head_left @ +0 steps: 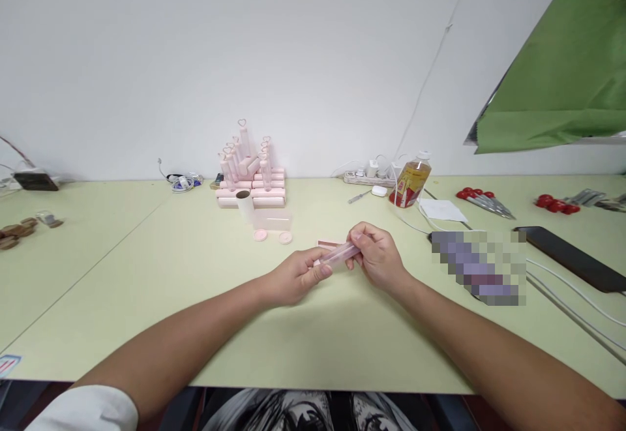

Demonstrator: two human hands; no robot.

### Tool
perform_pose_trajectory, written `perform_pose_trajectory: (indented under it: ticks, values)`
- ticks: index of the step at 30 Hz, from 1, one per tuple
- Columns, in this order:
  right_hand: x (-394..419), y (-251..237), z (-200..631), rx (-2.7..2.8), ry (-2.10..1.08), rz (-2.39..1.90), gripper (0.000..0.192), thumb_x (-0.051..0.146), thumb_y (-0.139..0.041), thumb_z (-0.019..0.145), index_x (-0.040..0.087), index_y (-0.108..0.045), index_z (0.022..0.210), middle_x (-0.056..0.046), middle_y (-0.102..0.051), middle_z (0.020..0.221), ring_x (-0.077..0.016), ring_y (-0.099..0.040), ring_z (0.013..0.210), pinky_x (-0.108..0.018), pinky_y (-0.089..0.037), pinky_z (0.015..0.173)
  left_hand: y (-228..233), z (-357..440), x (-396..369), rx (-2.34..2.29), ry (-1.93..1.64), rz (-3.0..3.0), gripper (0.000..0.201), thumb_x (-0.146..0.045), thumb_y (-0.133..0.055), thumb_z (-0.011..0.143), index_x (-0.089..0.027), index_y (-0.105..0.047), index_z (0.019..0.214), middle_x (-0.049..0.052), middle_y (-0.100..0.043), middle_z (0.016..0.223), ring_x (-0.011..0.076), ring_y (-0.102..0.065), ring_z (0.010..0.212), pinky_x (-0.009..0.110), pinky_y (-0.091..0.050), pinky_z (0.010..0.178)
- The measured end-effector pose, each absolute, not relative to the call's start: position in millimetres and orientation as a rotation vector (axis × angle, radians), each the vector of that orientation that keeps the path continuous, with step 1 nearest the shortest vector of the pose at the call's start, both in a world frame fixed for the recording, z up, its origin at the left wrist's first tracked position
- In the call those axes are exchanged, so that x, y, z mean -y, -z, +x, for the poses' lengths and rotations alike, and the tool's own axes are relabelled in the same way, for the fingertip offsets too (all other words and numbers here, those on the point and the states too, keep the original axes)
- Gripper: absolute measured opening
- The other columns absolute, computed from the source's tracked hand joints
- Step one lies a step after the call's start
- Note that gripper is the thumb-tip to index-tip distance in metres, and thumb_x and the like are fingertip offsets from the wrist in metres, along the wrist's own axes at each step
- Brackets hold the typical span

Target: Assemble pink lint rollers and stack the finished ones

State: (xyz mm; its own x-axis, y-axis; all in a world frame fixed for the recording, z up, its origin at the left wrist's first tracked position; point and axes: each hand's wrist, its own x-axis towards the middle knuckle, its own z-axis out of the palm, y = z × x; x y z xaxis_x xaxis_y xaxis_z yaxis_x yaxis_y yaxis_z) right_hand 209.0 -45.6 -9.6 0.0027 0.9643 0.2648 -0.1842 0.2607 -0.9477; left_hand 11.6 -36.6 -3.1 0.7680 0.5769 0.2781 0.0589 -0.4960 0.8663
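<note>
Between my two hands lies a clear, pinkish tube [337,256], tilted up to the right above the table. My left hand [299,276] grips its lower left end, thumb along the near side. The fingers of my right hand [375,256] are closed round its upper right end and partly hide it. Just behind the tube is a small pink-edged piece [328,244], mostly covered by my hands. Two round pink caps [261,235] lie flat to the left, near a translucent pink sheet or box [278,220] and an upright white cardboard tube [244,205].
Stacked pink cylinders [268,195] and heart-topped clear tubes [243,141] stand by the wall. Rightward are a drink bottle [411,182], a power strip [359,177], white cables, a black phone-like slab [570,258] and red-ended metal tools [482,199]. Brown discs [17,232] lie far left.
</note>
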Motion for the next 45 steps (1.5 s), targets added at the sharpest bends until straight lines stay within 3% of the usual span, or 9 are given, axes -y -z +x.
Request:
perform_pose_trajectory:
  ticks: [5,11,18,23,28,32,38,42,45]
  values:
    - [49,13,214,1.361,-1.183,-0.775,0.036,0.053,-0.067,0.078,0.018,-0.060,0.079,0.007,-0.048,0.046,-0.0085,-0.046,0.037,-0.020,-0.034,0.038,15,4,28,-0.769,-0.662,2.134,0.043,-0.055,-0.041,0.093,-0.016,-0.060,0.088,0.001,-0.060,0.077,0.0143,-0.052,0.069,0.025,-0.039,0.063]
    - [60,10,201,1.781,-1.230,-0.762,0.040,0.054,-0.064,0.080,0.016,-0.071,0.094,0.000,-0.058,0.060,-0.0078,-0.046,0.042,-0.021,-0.036,0.039,10,8,38,-0.815,-0.550,2.473,0.035,-0.049,-0.043,0.093,-0.020,-0.056,0.107,0.006,-0.067,0.095,0.0206,-0.062,0.082,0.028,-0.042,0.069]
    - [61,0,220,1.609,-0.893,-0.873,0.026,0.043,-0.064,0.083,0.019,-0.069,0.093,0.001,-0.058,0.059,-0.0106,-0.050,0.045,-0.025,-0.041,0.045,-5,7,37,-1.418,-0.497,2.329,0.052,-0.064,-0.032,0.091,-0.020,-0.055,0.077,0.004,-0.063,0.067,0.0213,-0.060,0.065,0.029,-0.033,0.055]
    - [36,-6,245,1.663,-0.492,-1.332,0.040,0.036,-0.066,0.078,0.021,-0.062,0.115,0.000,-0.064,0.074,-0.0153,-0.057,0.064,-0.028,-0.044,0.063,-12,-9,23,-1.380,-0.566,2.387,0.030,-0.039,-0.030,0.096,-0.021,-0.053,0.091,0.003,-0.065,0.082,0.0193,-0.059,0.071,0.029,-0.033,0.057]
    - [10,9,260,1.726,-0.324,-1.695,0.029,0.040,-0.060,0.080,0.020,-0.069,0.099,0.001,-0.056,0.066,-0.0162,-0.052,0.061,-0.029,-0.037,0.059,-5,-17,13,-1.455,-0.415,2.420,0.022,-0.035,-0.042,0.089,-0.020,-0.058,0.092,0.005,-0.065,0.087,0.0207,-0.059,0.074,0.030,-0.034,0.057]
    - [4,18,264,1.793,-0.242,-1.677,0.027,0.043,-0.059,0.082,0.019,-0.070,0.086,-0.006,-0.059,0.088,-0.0188,-0.056,0.075,-0.031,-0.041,0.066,2,-19,11,-1.395,-0.466,2.455,0.025,-0.038,-0.048,0.086,-0.020,-0.064,0.090,0.006,-0.063,0.095,0.0213,-0.060,0.080,0.030,-0.038,0.062]
    - [10,25,253,1.762,-0.642,-1.478,0.027,0.043,-0.060,0.084,0.018,-0.066,0.091,-0.009,-0.064,0.105,-0.0210,-0.062,0.087,-0.038,-0.048,0.080,4,-15,16,-1.188,-0.578,2.410,0.027,-0.042,-0.052,0.086,-0.021,-0.066,0.097,0.006,-0.062,0.093,0.0189,-0.060,0.078,0.030,-0.043,0.067]
    - [19,24,235,1.492,-1.159,-1.102,0.042,0.053,-0.063,0.081,0.019,-0.061,0.106,-0.010,-0.063,0.114,-0.0221,-0.065,0.096,-0.040,-0.053,0.082,-3,-14,22,-0.838,-0.714,2.522,0.027,-0.042,-0.052,0.089,-0.020,-0.064,0.099,0.009,-0.062,0.111,0.0226,-0.056,0.103,0.032,-0.043,0.085]
    - [20,25,230,1.452,-1.086,-1.100,0.044,0.054,-0.066,0.078,0.017,-0.062,0.103,-0.011,-0.062,0.114,-0.0210,-0.065,0.092,-0.038,-0.054,0.078,-5,-13,25,-0.666,-0.552,2.613,0.021,-0.038,-0.054,0.087,-0.020,-0.064,0.093,0.009,-0.065,0.106,0.0231,-0.057,0.102,0.033,-0.041,0.086]
